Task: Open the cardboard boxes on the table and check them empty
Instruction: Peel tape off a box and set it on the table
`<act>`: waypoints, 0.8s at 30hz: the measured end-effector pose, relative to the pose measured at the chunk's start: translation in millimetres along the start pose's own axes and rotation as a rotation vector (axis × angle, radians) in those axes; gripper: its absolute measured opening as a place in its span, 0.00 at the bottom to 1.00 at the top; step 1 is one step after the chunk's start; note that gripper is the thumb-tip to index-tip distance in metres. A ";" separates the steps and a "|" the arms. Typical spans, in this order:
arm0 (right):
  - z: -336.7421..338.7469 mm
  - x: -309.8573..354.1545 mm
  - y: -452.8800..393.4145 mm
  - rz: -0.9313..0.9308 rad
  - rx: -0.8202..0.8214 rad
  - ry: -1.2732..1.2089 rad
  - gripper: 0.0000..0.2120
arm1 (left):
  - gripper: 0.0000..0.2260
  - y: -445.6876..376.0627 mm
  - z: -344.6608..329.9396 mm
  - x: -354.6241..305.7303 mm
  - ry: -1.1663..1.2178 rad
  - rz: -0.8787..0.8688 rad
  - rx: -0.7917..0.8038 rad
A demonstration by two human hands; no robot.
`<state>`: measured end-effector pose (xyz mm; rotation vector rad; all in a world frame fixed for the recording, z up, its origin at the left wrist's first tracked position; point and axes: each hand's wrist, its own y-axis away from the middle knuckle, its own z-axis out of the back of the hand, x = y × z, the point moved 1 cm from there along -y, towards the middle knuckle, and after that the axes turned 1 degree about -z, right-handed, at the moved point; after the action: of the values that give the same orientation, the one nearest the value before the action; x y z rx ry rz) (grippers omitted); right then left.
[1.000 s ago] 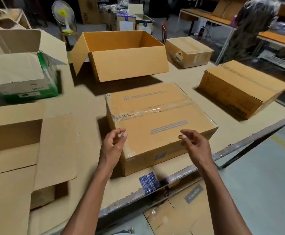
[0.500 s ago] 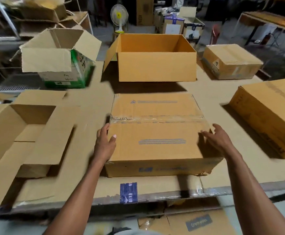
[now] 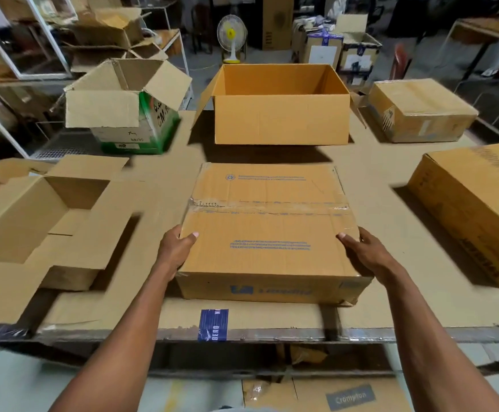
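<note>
Work table (image 3: 165, 179): covered with flat cardboard sheeting, metal front edge with a strip of blue printed tape (image 3: 213, 325) stuck across it.

Large open box (image 3: 281, 117): orange-brown, standing at the far middle of the table, top flaps folded outward; the inner walls in view are bare, the floor cannot be seen.

Long closed carton (image 3: 474, 212): at the right edge of the table, lying at an angle, dark print along its side.

Opened box at left (image 3: 34, 218): flaps spread flat over the table, interior in view shows only cardboard.

Sealed box (image 3: 269, 230): directly in front of the person, near the front edge, centre of the table. Top flaps closed, clear tape running across the seam, blue print on the top and front face.

Green-and-white carton (image 3: 129, 114): far left, flaps up and open; contents hidden.

Small taped box (image 3: 420, 111): far right corner, closed.

Pedestal fan (image 3: 231, 34): on the floor beyond the table, among further stacked cartons.

Left hand (image 3: 177, 251): grips the sealed box at its left side, thumb hooked over the top edge, fingers down the side and out of view.

Right hand (image 3: 367, 251): holds the right side of the same box, thumb lying on the top near the corner, fingers wrapped down the side.
</note>
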<state>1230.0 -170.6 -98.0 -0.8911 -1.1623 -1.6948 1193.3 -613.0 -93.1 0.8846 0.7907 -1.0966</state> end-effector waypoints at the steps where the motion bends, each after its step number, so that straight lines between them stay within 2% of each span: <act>1: -1.7 2.4 5.3 0.002 -0.015 0.000 0.22 | 0.13 3.9 0.2 3.2 0.016 -0.028 -0.011; 4: 1.5 3.4 19.7 0.063 -0.043 -0.044 0.22 | 0.11 15.6 4.7 10.4 0.080 -0.120 -0.031; 7: 6.9 0.3 28.0 0.181 -0.091 -0.161 0.21 | 0.16 27.2 4.0 15.1 0.177 -0.186 -0.083; 10: 4.6 -8.6 30.7 0.222 -0.229 -0.268 0.28 | 0.23 36.6 -5.4 18.8 0.262 -0.157 -0.167; 13: -4.2 -28.1 26.8 0.194 -0.377 -0.304 0.30 | 0.23 34.0 -17.5 34.9 0.278 -0.096 -0.213; 17: -22.2 -55.7 28.9 0.078 -0.470 -0.398 0.31 | 0.23 31.1 -29.8 54.7 0.306 0.009 -0.156; 20: -28.1 -58.0 33.9 0.017 -0.508 -0.415 0.31 | 0.12 42.0 -33.2 50.7 0.325 0.033 -0.103; 24: -21.8 -46.0 35.8 0.040 -0.472 -0.224 0.23 | 0.11 46.3 -22.7 40.9 0.262 0.019 0.023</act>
<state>1278.3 -186.0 -134.3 -1.4136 -0.8851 -1.9083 1246.3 -599.5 -129.6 1.0672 0.9852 -0.9863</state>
